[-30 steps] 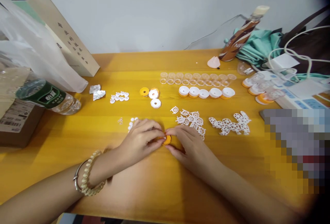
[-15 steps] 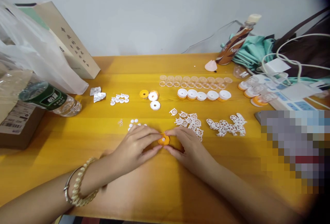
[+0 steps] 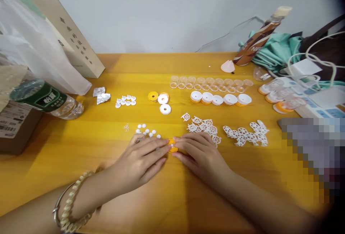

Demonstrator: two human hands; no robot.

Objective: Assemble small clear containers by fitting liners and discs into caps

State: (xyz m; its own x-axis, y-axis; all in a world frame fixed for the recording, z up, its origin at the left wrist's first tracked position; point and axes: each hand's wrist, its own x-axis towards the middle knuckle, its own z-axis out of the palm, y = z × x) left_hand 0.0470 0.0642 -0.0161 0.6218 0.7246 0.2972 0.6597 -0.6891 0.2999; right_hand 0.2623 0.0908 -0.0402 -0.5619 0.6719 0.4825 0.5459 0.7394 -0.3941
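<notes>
A small round orange plastic piece point(image 3: 173, 147) with a white bit at its centre sits between my two hands, low over the table. My left hand point(image 3: 147, 157) grips its left side, fingers laid along the top edge. On the other side, my right hand point(image 3: 202, 153) holds it with the thumb below and fingers above; the fingers hide much of the piece. Small white toothed discs point(image 3: 147, 132) lie just beyond my left hand. Past my right hand's fingers is a pile of white spoked plastic parts point(image 3: 206, 124).
Behind stand a row of clear cups point(image 3: 210, 83) and a row of white-and-orange round cases point(image 3: 230, 99). White knobbed caps point(image 3: 126, 101) lie at left, near a water bottle point(image 3: 48, 99). More spoked parts point(image 3: 245, 133) and a power strip point(image 3: 323, 111) are at right.
My fingers have come further over the orange piece and cover more of it. The left hand's fingers now lie flatter across its edge. The camera view has shifted slightly.
</notes>
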